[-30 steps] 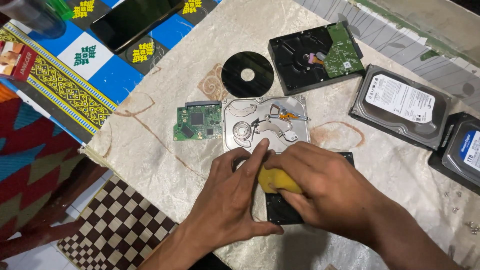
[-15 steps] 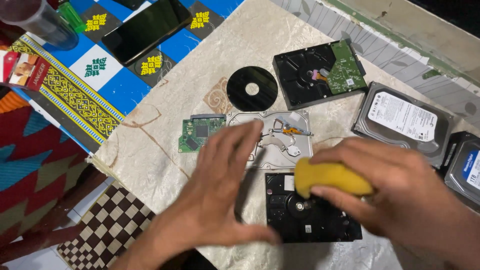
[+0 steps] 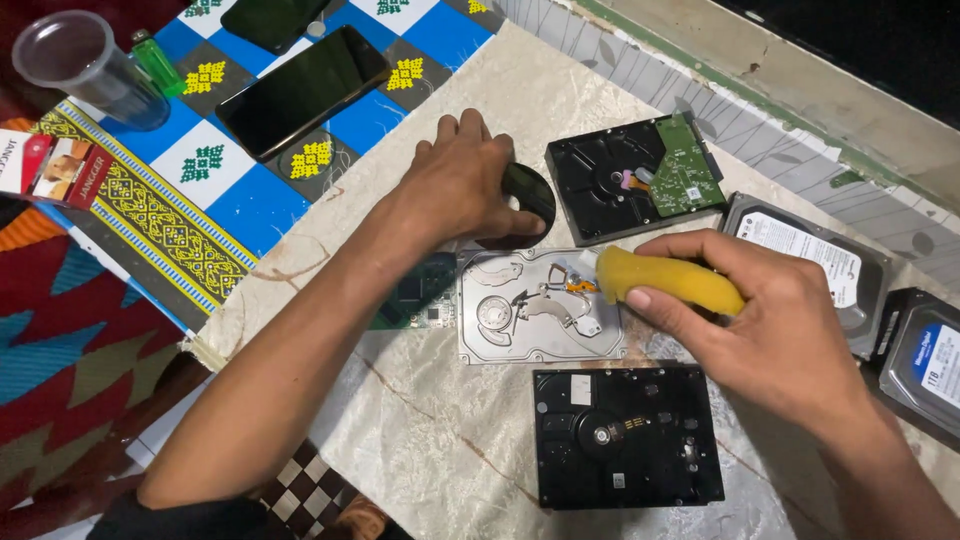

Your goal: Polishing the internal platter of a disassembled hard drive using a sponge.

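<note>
Yellow handle (image 3: 670,280) gripped in my right hand (image 3: 770,330); left hand (image 3: 465,185) has moved onto the black disc (image 3: 530,192) (fingers flat, open drive (image 3: 540,305) uncovered).

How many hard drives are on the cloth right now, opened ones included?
5. One opened silver drive at centre, one black drive below it, one with a green board above, and two labelled drives at right. More may lie beyond the right edge.
</note>
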